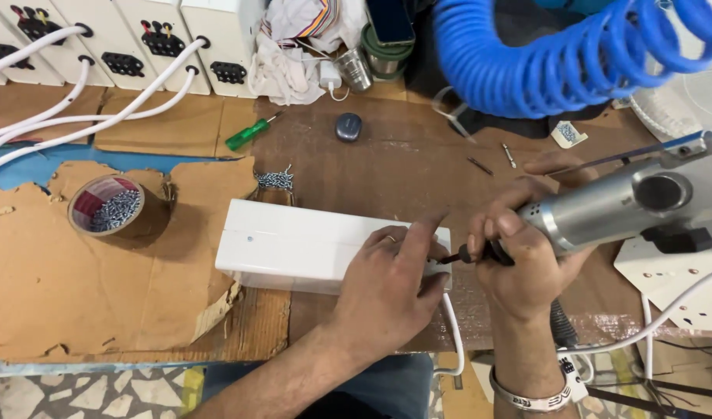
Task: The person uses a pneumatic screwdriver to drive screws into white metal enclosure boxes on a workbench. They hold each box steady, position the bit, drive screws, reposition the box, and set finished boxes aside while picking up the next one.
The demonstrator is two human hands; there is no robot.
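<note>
A white rectangular box (294,242) lies flat on the workbench, with a white cable (455,326) leaving its right end. My left hand (391,283) presses down on the box's right part, fingers spread, a ring on one finger. My right hand (523,248) grips a silver pneumatic screwdriver (620,203) held sideways. Its dark bit (449,257) touches the box's right end beside my left fingers. A blue coiled air hose (557,54) hangs above the tool.
A tape roll (111,206) filled with screws sits on torn cardboard at left. A pile of screws (277,180), a green screwdriver (247,134) and a dark round object (348,126) lie behind the box. White socket boxes (138,39) with cables line the back. Another white panel (674,279) lies at right.
</note>
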